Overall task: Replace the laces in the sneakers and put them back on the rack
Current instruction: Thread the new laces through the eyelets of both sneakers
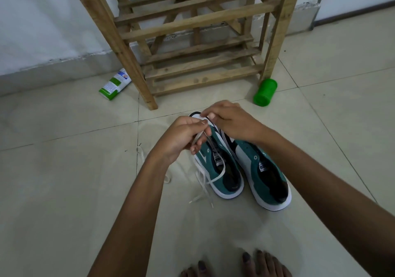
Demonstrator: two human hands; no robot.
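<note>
Both hands [181, 136] [229, 122], seemingly pinching lace [213, 180], sneaker [222, 169]

The toe of the left sneaker [215, 165] is hidden beneath the right hand [229, 122] and the left hand [183, 135], the wooden rack [192, 41] is cut off by the top edge, and the bare toes [235, 264] by the bottom edge.
</note>
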